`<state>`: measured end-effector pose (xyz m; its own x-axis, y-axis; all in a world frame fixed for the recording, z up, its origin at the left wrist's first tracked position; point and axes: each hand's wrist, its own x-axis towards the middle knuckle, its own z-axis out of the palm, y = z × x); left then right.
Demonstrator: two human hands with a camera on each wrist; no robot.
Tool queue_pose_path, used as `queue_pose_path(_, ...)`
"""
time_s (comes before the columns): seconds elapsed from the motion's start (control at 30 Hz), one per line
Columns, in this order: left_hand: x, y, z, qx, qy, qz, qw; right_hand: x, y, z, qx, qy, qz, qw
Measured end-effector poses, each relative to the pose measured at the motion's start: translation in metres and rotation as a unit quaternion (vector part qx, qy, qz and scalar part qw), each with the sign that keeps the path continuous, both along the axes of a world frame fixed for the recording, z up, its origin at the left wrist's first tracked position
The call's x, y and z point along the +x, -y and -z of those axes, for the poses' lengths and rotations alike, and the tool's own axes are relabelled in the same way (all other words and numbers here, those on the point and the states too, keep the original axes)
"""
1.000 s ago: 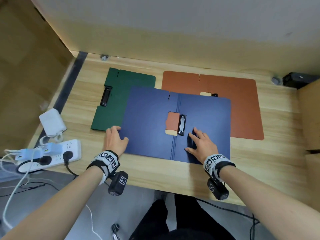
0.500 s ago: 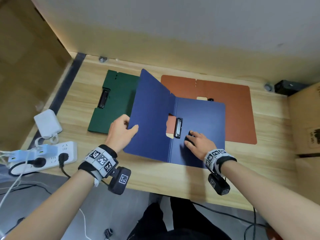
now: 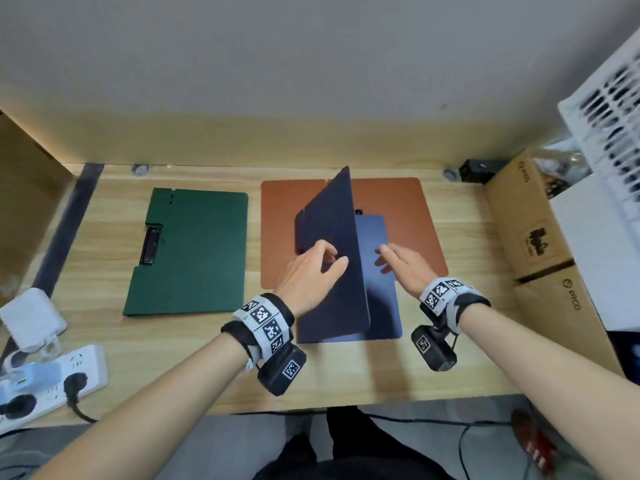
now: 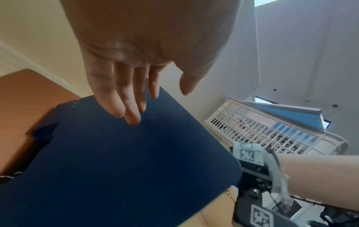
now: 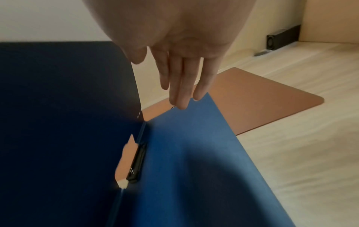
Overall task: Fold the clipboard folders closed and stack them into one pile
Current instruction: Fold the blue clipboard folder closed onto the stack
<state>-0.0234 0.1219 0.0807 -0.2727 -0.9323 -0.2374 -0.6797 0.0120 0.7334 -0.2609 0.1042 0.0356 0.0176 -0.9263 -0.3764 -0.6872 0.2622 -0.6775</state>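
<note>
Head view: a wooden desk (image 3: 104, 258) runs across the middle of the frame. Centre right, a navy clipboard folder (image 3: 375, 271) lies partly on an open rust-brown folder (image 3: 426, 220). Its left cover stands nearly upright, mid-fold. The left hand (image 3: 308, 275) presses the outer face of that cover with fingers fairly straight and the thumb near its edge; its grip is not wrapped round anything. The right hand (image 3: 403, 263) rests flat and open on the navy folder's right half, directly where the cover will land. A green folder (image 3: 194, 251), closed, lies at centre left, well apart.

Left wrist view: the left hand's fingertips (image 4: 133, 118) touch the navy cover near its top edge, with the thumb held off it. Pushed only from behind, the cover could, I judge, slip sideways or drop on its own.

Right wrist view: the right hand's fingers (image 5: 182, 92) reach straight toward the far edge of the lower half, holding nothing. The black clip (image 5: 137, 162) sits at the spine beside a cutout in the raised cover. I judge the likeliest troubles to be the cover closing on those fingers, or the folder sliding on the rust-brown one once the right hand lifts.
</note>
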Motion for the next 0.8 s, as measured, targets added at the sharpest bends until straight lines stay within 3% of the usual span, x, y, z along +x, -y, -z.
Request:
queue_pose_path(0.1,-0.009,0.017,0.019,0.021,0.014,0.013,1.0,-0.011,0.003,0.004,0.037,0.081,0.082,0.993)
queue_pose_path(0.27,0.007,0.026,0.074,0.107,0.064,-0.072,0.99,-0.028,0.002,0.04,0.095,-0.004,0.042,0.995)
queue_pose_path(0.47,0.029,0.0,0.136,0.264,0.111,-0.155,0.946,-0.035,0.007,0.091,0.128,-0.049,0.053,0.989)
queue_pose_path(0.8,0.013,0.004,0.151,0.329,0.042,-0.224,0.916,-0.029,0.018,0.12,0.107,-0.058,0.085,0.989)
